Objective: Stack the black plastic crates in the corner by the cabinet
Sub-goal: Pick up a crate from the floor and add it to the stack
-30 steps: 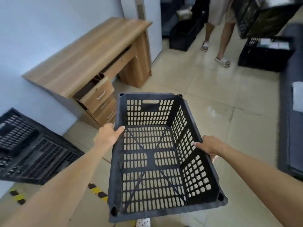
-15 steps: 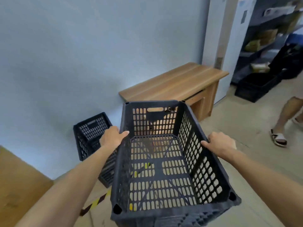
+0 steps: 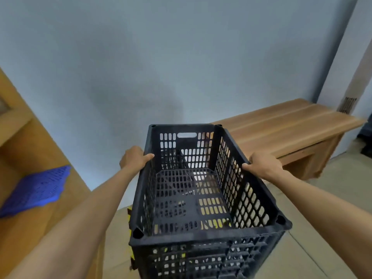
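- Since a second ago the view has swung left: the open floor and the person in sandals have dropped out of sight, and the black crate (image 3: 201, 190) now faces the blue-grey wall (image 3: 141, 67), so the carry looks to be turning toward the drop-off spot
- The crate that stood on the floor by the wall half a second ago is no longer clearly visible; dark lattice shows through the held crate's floor, but I cannot tell whether that is it
- The wooden cabinet (image 3: 26, 158) has come into view at the left edge with a blue plastic panel (image 3: 36, 188) against it, and the table (image 3: 285, 127) sits off to the right; the corner between them seems to be the goal
- The left hand (image 3: 133, 158) grips the crate's left rim, thumb hooked over the top edge
- The right hand (image 3: 263, 164) grips the right rim the same way, fingers wrapped down the outer side
- The crate hangs between both hands, open side up, held off the floor (image 3: 322, 208) and not yet stacked on anything
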The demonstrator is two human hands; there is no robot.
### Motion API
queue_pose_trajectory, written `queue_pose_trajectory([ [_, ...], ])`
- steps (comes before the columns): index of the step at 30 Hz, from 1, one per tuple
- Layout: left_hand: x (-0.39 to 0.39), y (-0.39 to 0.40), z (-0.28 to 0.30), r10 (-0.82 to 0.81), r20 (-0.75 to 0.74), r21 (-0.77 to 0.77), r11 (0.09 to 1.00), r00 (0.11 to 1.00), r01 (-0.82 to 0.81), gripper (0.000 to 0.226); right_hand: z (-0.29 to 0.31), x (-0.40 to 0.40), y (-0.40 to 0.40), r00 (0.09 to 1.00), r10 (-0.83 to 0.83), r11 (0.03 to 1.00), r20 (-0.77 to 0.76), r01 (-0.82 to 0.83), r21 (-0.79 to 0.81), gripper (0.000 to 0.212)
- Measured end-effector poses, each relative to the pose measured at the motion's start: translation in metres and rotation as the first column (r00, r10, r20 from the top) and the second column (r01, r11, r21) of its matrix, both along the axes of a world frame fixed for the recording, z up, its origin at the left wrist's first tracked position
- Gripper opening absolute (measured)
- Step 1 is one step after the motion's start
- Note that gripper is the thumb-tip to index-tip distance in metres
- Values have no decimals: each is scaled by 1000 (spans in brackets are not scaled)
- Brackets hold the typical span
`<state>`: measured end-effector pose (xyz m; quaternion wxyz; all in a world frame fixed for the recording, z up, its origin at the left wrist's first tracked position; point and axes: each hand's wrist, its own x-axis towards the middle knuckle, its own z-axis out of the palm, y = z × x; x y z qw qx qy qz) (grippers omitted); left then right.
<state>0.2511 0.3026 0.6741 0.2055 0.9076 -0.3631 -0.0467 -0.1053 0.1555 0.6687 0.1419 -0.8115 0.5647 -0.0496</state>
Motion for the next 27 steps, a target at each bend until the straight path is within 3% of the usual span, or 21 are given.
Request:
queue_pose_trajectory([
  [4, 49, -13, -7, 69, 25, 0, 998, 997, -70, 47, -10, 59, -37, 995, 84, 995, 61, -87, 48, 36],
  [13, 162, -95, -24, 148, -10, 92, 985, 989, -146, 45, -42, 188, -160, 972, 233, 961, 40, -236, 143, 32],
  [20, 226, -148, -51, 163, -136, 265, 956, 977, -122, 39, -54, 268, -238, 913, 397, 902, -89, -370, 223, 22],
  [27, 294, -190, -82, 149, -161, 358, 930, 976, -83, 39, -85, 347, -283, 887, 413, 906, -204, -379, 188, 23],
])
